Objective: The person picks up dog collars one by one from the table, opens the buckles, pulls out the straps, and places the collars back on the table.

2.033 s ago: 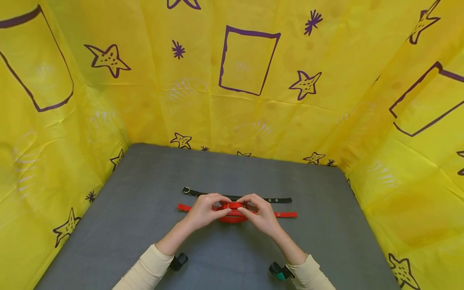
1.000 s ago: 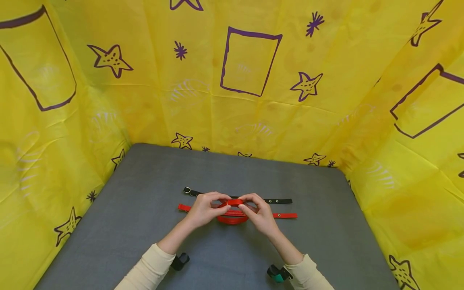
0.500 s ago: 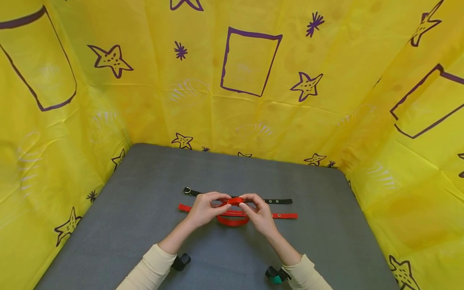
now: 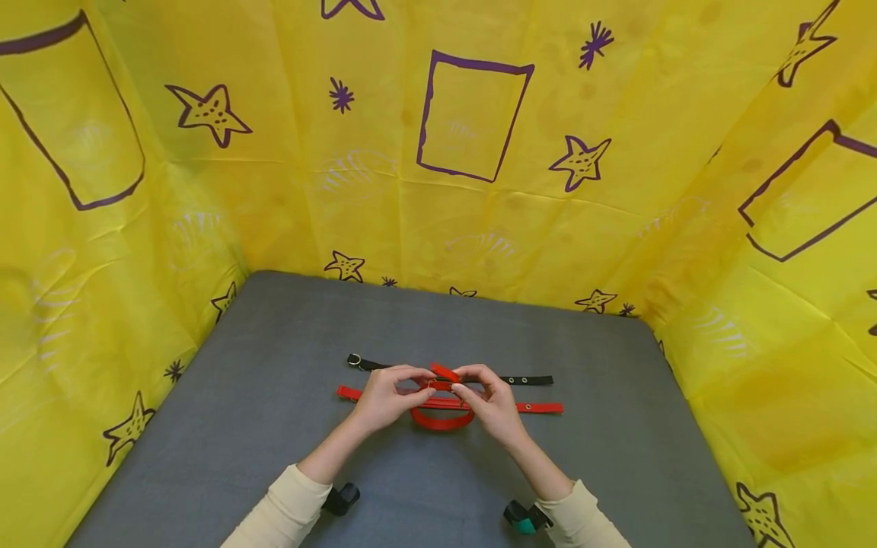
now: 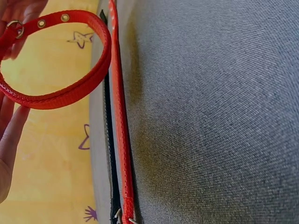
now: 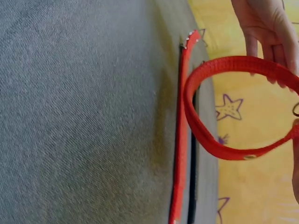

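A red collar (image 4: 442,421), bent into a loop, is held up over the table between both hands. My left hand (image 4: 385,396) pinches it at the left of its buckle area, and my right hand (image 4: 495,403) pinches it from the right. The strap's end piece tilts up between the fingertips in the head view. Metal eyelets and a ring show on the loop (image 5: 70,95) in the left wrist view. Behind the hands a second red collar (image 4: 544,408) lies stretched flat, its middle partly covered. Beyond it lies a black collar (image 4: 534,380), also straight.
The grey cloth-covered table (image 4: 288,327) is bordered by yellow fabric walls (image 4: 473,213) with purple drawings. Dark wrist straps (image 4: 526,517) hang at both of the person's wrists, below cream sleeves.
Between my fingertips the collar's strap end has risen and now tilts upward. The loop below has opened rounder and dropped slightly. Both hands have stayed almost in place.
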Available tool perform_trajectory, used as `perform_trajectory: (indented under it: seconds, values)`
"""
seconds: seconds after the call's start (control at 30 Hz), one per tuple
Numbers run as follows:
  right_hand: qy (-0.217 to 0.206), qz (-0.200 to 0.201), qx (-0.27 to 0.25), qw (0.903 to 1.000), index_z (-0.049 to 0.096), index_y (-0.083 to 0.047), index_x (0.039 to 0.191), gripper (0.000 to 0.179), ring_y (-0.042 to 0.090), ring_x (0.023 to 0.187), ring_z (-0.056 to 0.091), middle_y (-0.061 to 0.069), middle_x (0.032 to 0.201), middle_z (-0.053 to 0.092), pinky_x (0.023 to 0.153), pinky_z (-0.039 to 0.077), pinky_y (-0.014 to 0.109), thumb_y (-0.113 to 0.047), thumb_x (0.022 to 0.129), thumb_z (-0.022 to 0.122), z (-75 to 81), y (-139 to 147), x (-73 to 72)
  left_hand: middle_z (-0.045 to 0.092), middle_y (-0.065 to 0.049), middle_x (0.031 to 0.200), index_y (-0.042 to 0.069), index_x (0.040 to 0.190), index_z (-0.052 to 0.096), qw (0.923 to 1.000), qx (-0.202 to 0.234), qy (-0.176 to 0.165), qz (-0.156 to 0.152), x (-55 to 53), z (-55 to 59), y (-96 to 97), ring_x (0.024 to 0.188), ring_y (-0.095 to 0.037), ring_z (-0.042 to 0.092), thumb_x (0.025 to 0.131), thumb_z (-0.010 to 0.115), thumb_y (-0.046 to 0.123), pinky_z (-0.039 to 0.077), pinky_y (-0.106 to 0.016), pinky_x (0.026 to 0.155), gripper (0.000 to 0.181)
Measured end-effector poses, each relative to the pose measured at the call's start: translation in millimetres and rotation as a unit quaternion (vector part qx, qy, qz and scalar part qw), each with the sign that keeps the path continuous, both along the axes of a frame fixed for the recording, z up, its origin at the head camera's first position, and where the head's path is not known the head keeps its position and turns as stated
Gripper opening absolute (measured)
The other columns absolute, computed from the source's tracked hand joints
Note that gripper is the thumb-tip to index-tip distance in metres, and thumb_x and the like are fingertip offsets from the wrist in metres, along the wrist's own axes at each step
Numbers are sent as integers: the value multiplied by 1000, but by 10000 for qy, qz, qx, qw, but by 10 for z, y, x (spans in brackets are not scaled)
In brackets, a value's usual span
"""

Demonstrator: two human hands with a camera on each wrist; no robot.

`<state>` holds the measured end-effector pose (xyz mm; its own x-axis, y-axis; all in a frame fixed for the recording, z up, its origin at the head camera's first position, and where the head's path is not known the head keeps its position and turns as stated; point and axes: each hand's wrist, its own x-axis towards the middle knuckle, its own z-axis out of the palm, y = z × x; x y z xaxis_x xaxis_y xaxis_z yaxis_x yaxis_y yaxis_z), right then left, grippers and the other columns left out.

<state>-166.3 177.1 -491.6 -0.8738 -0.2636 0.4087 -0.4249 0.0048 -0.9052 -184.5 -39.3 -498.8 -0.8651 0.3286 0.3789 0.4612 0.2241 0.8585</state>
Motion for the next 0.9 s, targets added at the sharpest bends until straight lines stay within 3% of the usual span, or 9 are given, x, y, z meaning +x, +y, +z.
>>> perform_trajectory:
  seconds: [0.17, 0.33, 0.5, 0.9]
  values:
    - [93, 7, 798, 9968, 65, 6, 107, 20, 22, 97, 62, 19, 103, 62, 84, 55, 35, 7, 87, 67, 233, 6, 80, 72, -5, 96, 4, 101, 74, 9997, -143, 203, 8, 19, -4, -28, 85, -20, 69, 81, 80, 6, 57, -26, 69, 21]
    - [145, -121, 1412, 9898, 68, 2, 104, 19, 23, 93, 65, 13, 100, 65, 84, 55, 41, 4, 85, 71, 418, 23, 130, 72, -4, 97, 7, 101, 75, 9988, -72, 481, -22, 24, 6, -34, 83, -18, 69, 81, 80, 7, 57, -25, 67, 21]
    - [348, -183, 1402, 9893, 69, 3, 103, 20, 25, 89, 67, 15, 99, 67, 79, 56, 43, 6, 84, 72, 474, 32, 147, 72, -3, 95, 7, 100, 75, 9982, -11, 607, 1, 35, 29, -25, 81, -17, 69, 79, 81, 7, 58, -29, 66, 22]
    - [441, -125, 1220, 9915, 70, 5, 104, 20, 25, 86, 68, 17, 97, 67, 75, 57, 33, 5, 84, 72, 470, 32, 162, 70, 3, 95, 13, 97, 75, 9954, 154, 943, -101, 45, 94, 1, 85, -15, 67, 81, 80, 7, 58, -37, 74, 18]
